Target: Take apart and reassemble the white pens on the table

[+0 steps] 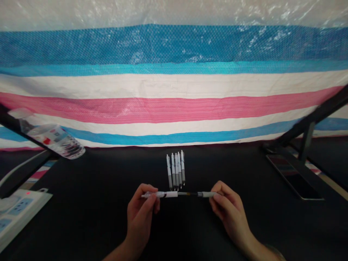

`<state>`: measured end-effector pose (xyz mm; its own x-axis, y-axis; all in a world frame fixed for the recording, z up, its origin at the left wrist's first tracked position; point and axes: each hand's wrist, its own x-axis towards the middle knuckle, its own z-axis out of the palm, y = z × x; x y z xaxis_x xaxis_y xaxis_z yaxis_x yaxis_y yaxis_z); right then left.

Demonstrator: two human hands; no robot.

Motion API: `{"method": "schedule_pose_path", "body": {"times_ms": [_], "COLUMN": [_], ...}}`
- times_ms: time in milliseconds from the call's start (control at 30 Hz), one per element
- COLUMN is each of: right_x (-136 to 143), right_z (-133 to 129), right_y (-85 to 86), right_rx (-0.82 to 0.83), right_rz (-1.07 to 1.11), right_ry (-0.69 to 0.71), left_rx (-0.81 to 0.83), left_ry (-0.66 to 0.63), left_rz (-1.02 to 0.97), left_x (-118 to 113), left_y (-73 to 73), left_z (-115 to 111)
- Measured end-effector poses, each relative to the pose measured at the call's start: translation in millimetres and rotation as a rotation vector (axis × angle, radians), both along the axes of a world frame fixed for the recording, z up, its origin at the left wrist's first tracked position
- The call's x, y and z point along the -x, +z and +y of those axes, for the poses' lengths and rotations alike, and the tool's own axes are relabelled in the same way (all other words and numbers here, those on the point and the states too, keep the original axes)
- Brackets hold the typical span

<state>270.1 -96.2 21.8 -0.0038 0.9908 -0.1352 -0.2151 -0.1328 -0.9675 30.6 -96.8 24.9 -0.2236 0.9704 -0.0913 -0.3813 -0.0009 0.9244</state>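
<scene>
My left hand (143, 208) pinches the white barrel of a pen (171, 194), which lies level across my view. A thin dark refill (186, 194) sticks out of the barrel's right end. On the other side, my right hand (228, 206) grips a grey front section (208, 194) of the pen between thumb and fingers; its clear collar sits around the refill's right part. Just beyond the hands, several white and grey click pens (176, 170) lie side by side on the black table (190, 232), their grey ends toward me.
A dark phone (295, 177) lies at the right. At the left are a clear plastic bottle (59, 139), tilted, and a white power strip (24, 214) with a red light. Black frame bars (312, 119) flank the table, and a striped plastic sheet (174, 108) hangs behind.
</scene>
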Motion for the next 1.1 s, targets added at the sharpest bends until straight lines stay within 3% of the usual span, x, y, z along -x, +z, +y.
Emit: {"method": "schedule_pose_path", "body": {"times_ms": [300,600,833,1100], "right_x": [1,6,12,11], "right_z": [2,-3,-6,-6], "right_y": [3.8,4.4,7.3,7.7], "right_rx": [0.019,-0.059,-0.222,-0.260], "right_rz": [-0.023,-0.177,-0.493,-0.612], "right_ry": [-0.005,0.057,0.263,0.315], "left_rx": [0.005,0.053,0.031,0.019], "left_ry": [0.002,-0.100,-0.183,-0.250], "left_rz": [0.004,0.096,0.124,0.096], "left_x": [0,-2,-5,-4], "left_y": [-0.2,2.6,-5.5,-4.7], "left_z": [0,-2,-5,-9]}}
